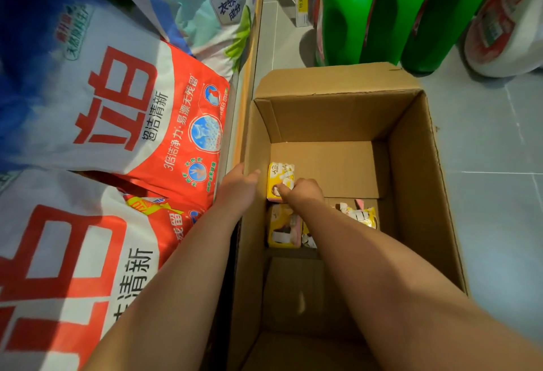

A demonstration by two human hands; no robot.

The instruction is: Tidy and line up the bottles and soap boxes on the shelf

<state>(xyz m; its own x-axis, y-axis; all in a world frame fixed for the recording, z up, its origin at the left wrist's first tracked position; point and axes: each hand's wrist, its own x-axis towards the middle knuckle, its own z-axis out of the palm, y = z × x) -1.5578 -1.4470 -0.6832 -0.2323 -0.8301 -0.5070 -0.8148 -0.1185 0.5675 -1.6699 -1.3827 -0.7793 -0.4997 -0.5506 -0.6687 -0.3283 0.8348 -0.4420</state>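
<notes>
Yellow soap box (279, 173) in R hand (304, 191) pinch, inside cardboard carton (411, 165); L hand (238, 187) open-fingered on rim.

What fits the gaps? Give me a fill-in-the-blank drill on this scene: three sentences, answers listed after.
1. The right hand grips a ____ soap box inside the cardboard carton.
2. The detergent bags lie to the ____ of the carton.
3. The bottles standing beyond the carton are ____.

Missing words: yellow; left; green.
</notes>
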